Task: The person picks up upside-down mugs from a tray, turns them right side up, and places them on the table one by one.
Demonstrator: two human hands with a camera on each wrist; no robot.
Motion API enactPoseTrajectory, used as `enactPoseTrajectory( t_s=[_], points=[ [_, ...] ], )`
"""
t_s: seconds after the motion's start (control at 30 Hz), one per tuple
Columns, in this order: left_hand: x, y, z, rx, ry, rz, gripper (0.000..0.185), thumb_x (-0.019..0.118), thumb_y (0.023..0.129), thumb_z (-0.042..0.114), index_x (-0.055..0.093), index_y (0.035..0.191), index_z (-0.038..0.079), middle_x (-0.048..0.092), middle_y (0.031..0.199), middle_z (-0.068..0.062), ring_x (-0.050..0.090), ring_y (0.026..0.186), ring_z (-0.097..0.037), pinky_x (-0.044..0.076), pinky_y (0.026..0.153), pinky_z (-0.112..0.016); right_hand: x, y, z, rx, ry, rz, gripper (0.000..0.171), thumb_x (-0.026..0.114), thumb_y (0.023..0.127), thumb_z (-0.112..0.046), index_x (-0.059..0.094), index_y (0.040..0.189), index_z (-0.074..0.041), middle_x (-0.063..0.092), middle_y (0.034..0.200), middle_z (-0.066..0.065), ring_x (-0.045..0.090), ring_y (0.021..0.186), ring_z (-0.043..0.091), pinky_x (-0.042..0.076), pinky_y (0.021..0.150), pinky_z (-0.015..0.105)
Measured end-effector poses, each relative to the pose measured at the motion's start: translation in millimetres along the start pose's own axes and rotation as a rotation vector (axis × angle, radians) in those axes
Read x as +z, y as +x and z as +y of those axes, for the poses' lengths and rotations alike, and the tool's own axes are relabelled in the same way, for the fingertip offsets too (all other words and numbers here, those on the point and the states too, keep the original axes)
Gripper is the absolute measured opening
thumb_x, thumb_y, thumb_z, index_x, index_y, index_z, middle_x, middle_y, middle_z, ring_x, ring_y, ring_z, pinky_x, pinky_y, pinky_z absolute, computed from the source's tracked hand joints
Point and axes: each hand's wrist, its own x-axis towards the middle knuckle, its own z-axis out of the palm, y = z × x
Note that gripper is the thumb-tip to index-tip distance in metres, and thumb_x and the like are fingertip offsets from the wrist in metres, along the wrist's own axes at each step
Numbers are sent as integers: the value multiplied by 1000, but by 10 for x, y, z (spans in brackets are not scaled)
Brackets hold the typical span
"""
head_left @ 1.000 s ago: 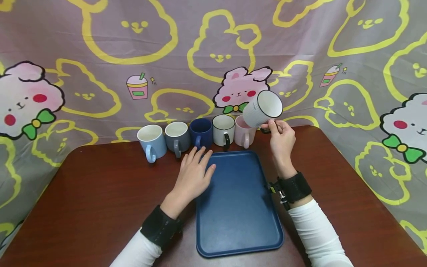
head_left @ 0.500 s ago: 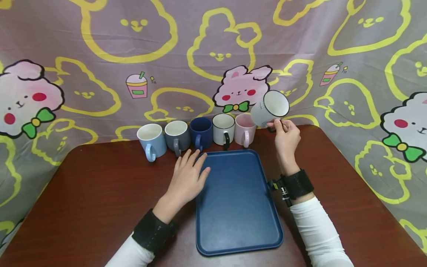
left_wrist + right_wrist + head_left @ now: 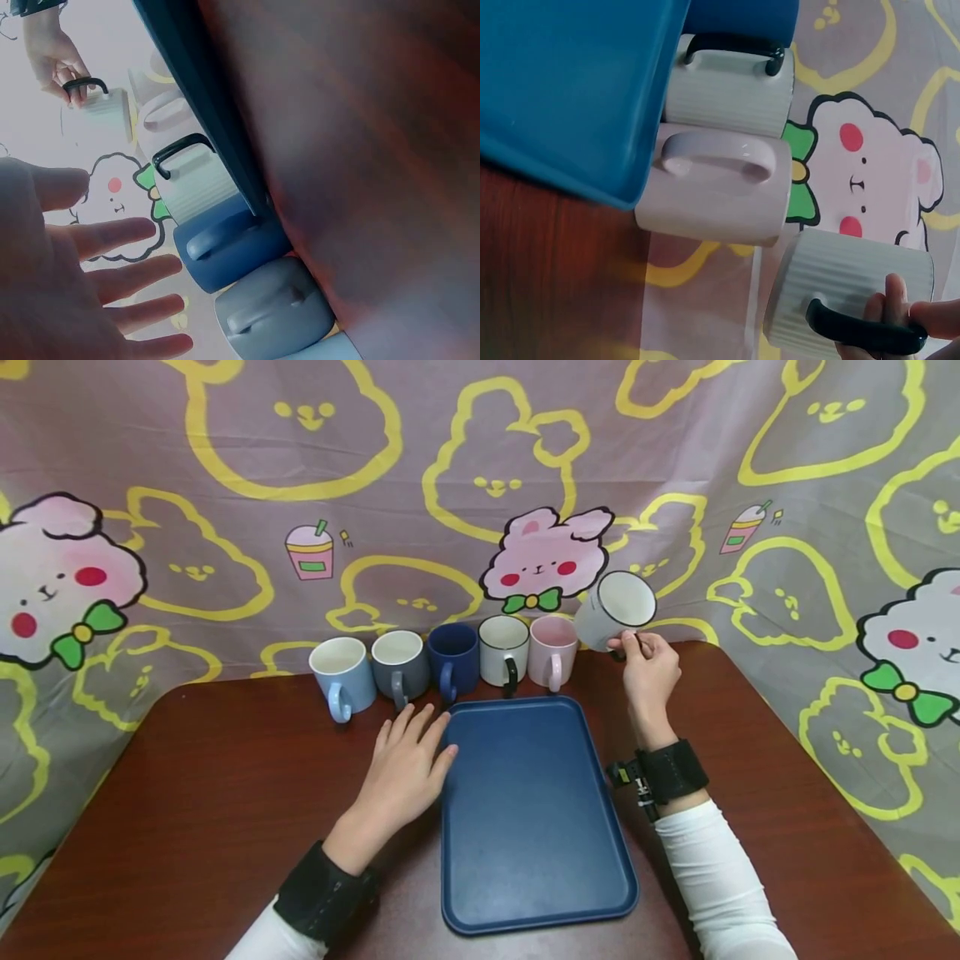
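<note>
My right hand (image 3: 651, 672) grips the black handle (image 3: 866, 330) of a white ribbed mug (image 3: 617, 610), which is tilted and held above the table at the right end of the mug row. Its rim is dark and the inside shows no contents. My left hand (image 3: 405, 768) hovers palm down with fingers spread, beside the left edge of the blue tray (image 3: 536, 810), holding nothing. Nearest its fingertips stand the grey mug (image 3: 401, 668) and the dark blue mug (image 3: 453, 660). In the left wrist view its fingers (image 3: 142, 274) are straight and apart.
A light blue mug (image 3: 342, 677) stands at the row's left end. Farther right are a white mug with a black handle (image 3: 503, 652) and a pink mug (image 3: 552, 652). The brown table (image 3: 225, 802) backs onto a patterned cloth (image 3: 420, 468).
The white ribbed mug has shifted right and slightly down in my right hand, away from above the pink mug. My left hand has drawn back toward the lower left.
</note>
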Motion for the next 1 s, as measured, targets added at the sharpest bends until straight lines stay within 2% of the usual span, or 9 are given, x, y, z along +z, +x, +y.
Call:
enactPoseTrajectory(
  t_s=[0.4, 0.7, 1.0],
  points=[
    [-45, -150, -135, -25, 31, -27, 55, 51, 95, 38, 45, 140, 8, 39, 147, -19, 25, 139, -41, 18, 110, -63, -25, 54, 92, 14, -76, 9, 24, 61, 93, -25, 68, 98, -3, 74, 86, 7, 63, 91, 21, 36, 60, 20],
    [-75, -219, -214, -38, 35, -38, 54, 52, 95, 37, 46, 140, 9, 40, 146, -18, 27, 138, -42, 20, 109, -63, -31, 116, 180, 34, -156, 4, 24, 60, 93, -26, 69, 99, -4, 74, 89, 8, 63, 88, 15, 37, 60, 19],
    [-80, -257, -280, -50, 44, -61, 53, 51, 95, 37, 45, 140, 9, 40, 146, -19, 26, 138, -43, 19, 108, -65, -41, 148, 266, 65, -182, -33, 26, 59, 94, -27, 69, 102, -5, 74, 92, 11, 63, 91, 17, 35, 59, 20]
  ],
)
